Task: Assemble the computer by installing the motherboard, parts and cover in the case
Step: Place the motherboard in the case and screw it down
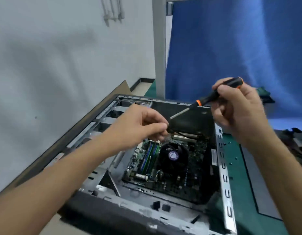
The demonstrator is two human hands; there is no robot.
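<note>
1. Our left hand (141, 126) pinches something small and dark over the open case (224, 167); blur hides whether it is a screw or the end of the black cable (184, 134).
2. Our right hand (238, 109) is curled round the screwdriver (206, 100) handle, above the case's far end.
3. We should seat the tip squarely on the pinched piece before lowering toward the motherboard (194, 177), which lies flat inside the case.
4. The screwdriver's long axis slants from its handle at upper right to its tip at lower left, pointing at the left fingertips. The case lies open side up on the green surface (245, 184), its length running away from us.
</note>
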